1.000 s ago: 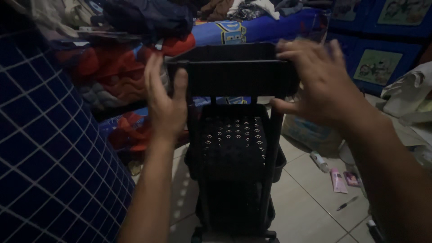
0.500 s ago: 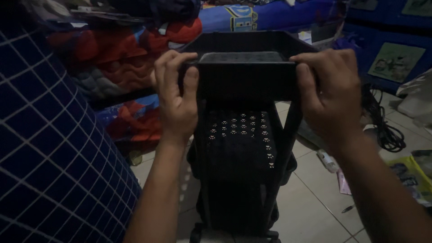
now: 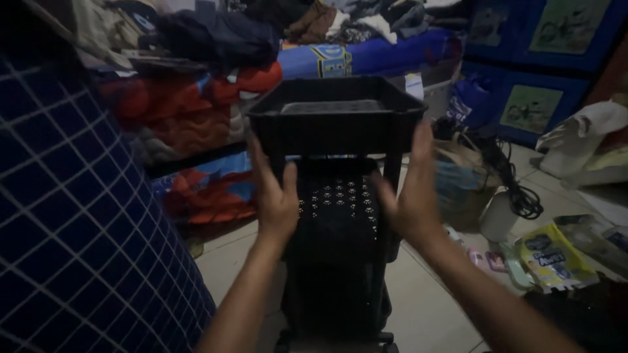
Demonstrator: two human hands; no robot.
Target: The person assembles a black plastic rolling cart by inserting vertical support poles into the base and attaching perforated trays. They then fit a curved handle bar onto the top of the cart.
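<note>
Blue grid-pattern cloth [image 3: 72, 216] is filling the left edge. Red quilt [image 3: 190, 111] is lying behind it, dark clothes [image 3: 222, 36] piling on top. Blue bedding [image 3: 373, 52] is running along the back, more clothes [image 3: 366, 16] heaped above. Black cable [image 3: 517, 189] is coiling on the tiled floor [image 3: 432, 307], near a white bottle [image 3: 498, 216]. Yellow packet [image 3: 553, 255] is lying at right, white bag [image 3: 582, 140] sitting behind it. Blue panels [image 3: 543, 65] with pictures are standing at the back right.
</note>
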